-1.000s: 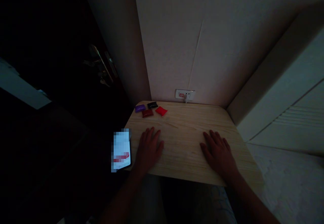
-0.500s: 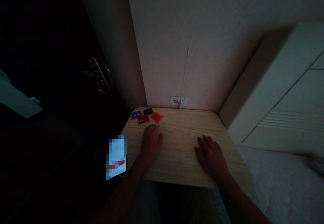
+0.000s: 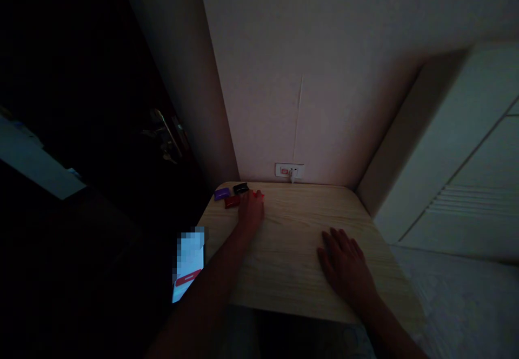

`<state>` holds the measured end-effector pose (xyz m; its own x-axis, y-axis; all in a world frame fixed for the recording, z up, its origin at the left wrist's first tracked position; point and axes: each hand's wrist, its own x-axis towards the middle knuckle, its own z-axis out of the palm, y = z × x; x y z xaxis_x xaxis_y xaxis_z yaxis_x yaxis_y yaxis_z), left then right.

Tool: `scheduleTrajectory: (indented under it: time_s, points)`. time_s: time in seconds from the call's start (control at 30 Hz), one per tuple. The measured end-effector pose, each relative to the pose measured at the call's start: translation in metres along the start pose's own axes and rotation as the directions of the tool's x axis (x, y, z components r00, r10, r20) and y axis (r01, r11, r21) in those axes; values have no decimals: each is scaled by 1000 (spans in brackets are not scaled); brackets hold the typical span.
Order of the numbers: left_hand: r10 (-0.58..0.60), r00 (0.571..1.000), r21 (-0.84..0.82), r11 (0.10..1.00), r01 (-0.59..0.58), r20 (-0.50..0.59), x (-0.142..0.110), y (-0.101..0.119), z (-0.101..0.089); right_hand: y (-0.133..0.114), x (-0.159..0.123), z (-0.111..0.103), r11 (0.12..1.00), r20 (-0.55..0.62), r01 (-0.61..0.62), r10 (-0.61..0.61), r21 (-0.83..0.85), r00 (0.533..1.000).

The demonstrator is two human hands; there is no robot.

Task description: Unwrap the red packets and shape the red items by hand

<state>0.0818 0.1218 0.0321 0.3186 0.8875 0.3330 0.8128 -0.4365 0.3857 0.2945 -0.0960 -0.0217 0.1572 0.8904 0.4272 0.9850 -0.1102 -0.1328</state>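
My left hand (image 3: pixel 251 207) is at the far left part of the table, its fingers bent down over a bright red pillow-shaped packet (image 3: pixel 259 194). Most of that packet is hidden beneath the fingers, which look closed on it. Just left of this hand lies a dark red packet (image 3: pixel 232 201). Behind that one is a black packet (image 3: pixel 240 188), and a purple packet (image 3: pixel 221 193) sits at the table's left edge. On the right side my right hand (image 3: pixel 344 259) rests palm down on the wood, fingers stretched out, holding nothing.
The light wooden table (image 3: pixel 300 272) meets a wall with a socket and plug (image 3: pixel 292 172). A lit phone (image 3: pixel 190 272) is by the table's left edge, partly behind my left forearm. A pale cabinet (image 3: pixel 458 170) stands to the right, a dark door with a handle (image 3: pixel 166 134) to the left.
My left hand has moved forward onto the bright red packet and now covers most of it. My right hand stays flat on the table. The whole view has shifted slightly.
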Motion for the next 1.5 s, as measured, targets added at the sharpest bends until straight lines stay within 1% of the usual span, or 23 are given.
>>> scheduleTrajectory:
  time_s: [0.1, 0.2, 0.23, 0.3, 0.4, 0.47, 0.5, 0.53, 0.57, 0.6, 0.63, 0.67, 0.7, 0.77, 0.83, 0.9, 1.0, 1.03, 1.1, 1.17, 1.27, 1.4, 1.5]
  points:
    - [-6, 1000, -90, 996, 7, 15, -10, 4, -4, -3, 3, -3, 995, -44, 38, -34, 97, 998]
    - [1, 999, -260, 966, 9, 40, -23, 11, -7, -15, 12, -11, 958, -82, 49, -27, 281, 996]
    - [1, 999, -329, 944, 14, 47, -27, 14, -8, -22, 17, -15, 933, -72, 24, 2, 360, 997]
    - [-9, 997, -470, 882, 41, 71, -35, 19, -13, -37, 31, -22, 848, 2, -10, 11, 529, 1000]
    - [-30, 989, -646, 754, 118, 145, -55, 26, -21, -59, 52, -32, 670, 118, -127, 60, 732, 991]
    - [-14, 979, -723, 672, 160, 204, -72, 31, -26, -71, 62, -37, 559, 181, -145, -9, 817, 984]
    - [-4, 971, -767, 613, 192, 239, -81, 33, -28, -76, 65, -38, 516, 196, -138, -59, 845, 979]
    - [-19, 953, -842, 463, 276, 301, -89, 35, -30, -81, 66, -39, 490, 199, -121, -110, 863, 974]
    - [-26, 933, -865, 366, 344, 360, -95, 36, -31, -84, 67, -40, 484, 197, -111, -130, 868, 972]
    - [-70, 932, -870, 341, 357, 355, -99, 36, -31, -86, 67, -40, 485, 207, -117, -135, 866, 969]
    - [-98, 931, -871, 330, 365, 353, -102, 36, -31, -87, 65, -40, 488, 228, -139, -129, 862, 965]
    - [-113, 933, -864, 353, 359, 342, -103, 36, -31, -88, 64, -39, 483, 260, -175, -113, 858, 959]
    - [-111, 938, -856, 384, 345, 329, -102, 35, -31, -87, 62, -38, 460, 293, -218, -96, 861, 951]
    - [-56, 944, -847, 428, 316, 324, -102, 33, -31, -83, 57, -36, 359, 338, -293, -69, 886, 938]
    - [-13, 943, -851, 428, 305, 332, -103, 32, -33, -76, 51, -33, 237, 350, -332, -35, 913, 936]
    - [-12, 930, -848, 406, 340, 367, -107, 33, -36, -69, 42, -32, 154, 369, -364, -1, 918, 930]
    - [-37, 893, -825, 366, 430, 449, -117, 35, -38, -62, 29, -32, 51, 426, -426, 29, 903, 904]
    - [-67, 884, -826, 329, 458, 463, -120, 35, -38, -61, 25, -34, 14, 436, -437, 38, 899, 899]
    - [-56, 856, -824, 246, 511, 514, -126, 38, -38, -60, 19, -37, -45, 448, -445, 57, 894, 892]
    - [-17, 838, -824, 170, 540, 546, -129, 41, -40, -60, 16, -39, -76, 452, -447, 64, 891, 890]
    - [7, 828, -823, 112, 557, 561, -131, 45, -43, -61, 13, -40, -110, 447, -439, 56, 892, 893]
    - [-11, 835, -829, 112, 548, 550, -132, 47, -47, -63, 12, -40, -132, 430, -419, 71, 898, 900]
    - [-5, 841, -831, 151, 535, 541, -133, 49, -49, -64, 11, -40, -113, 422, -412, 85, 904, 903]
